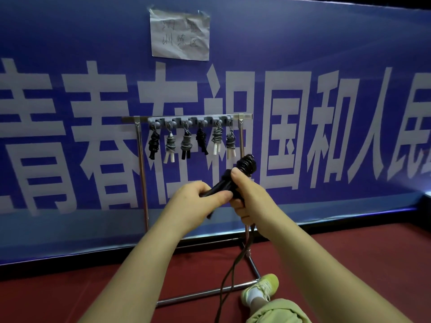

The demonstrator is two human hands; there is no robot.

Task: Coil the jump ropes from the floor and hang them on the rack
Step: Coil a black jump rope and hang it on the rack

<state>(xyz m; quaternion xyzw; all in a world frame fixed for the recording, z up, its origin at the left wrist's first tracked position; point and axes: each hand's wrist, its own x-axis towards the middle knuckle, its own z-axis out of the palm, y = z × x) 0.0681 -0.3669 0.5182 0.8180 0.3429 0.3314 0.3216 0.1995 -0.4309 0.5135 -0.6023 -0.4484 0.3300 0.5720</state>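
Observation:
A black jump rope (246, 165) is partly wound round its two black handles, with the coils showing above my hands. My left hand (196, 203) grips the lower ends of the handles. My right hand (245, 194) holds the handles higher up, thumb on top. The loose rope (231, 273) hangs from my right hand down to the floor. Behind stands the metal rack (140, 159) with a grey hook bar (190, 120). Several coiled ropes hang from its hooks, some black (154, 144), some grey with white handles (217, 141).
A blue banner with large white characters (303, 136) covers the wall behind the rack, with a paper note (179, 34) taped above. The floor is dark red (349, 252). My foot in a green shoe (261, 287) rests by the rack's base bar (205, 293).

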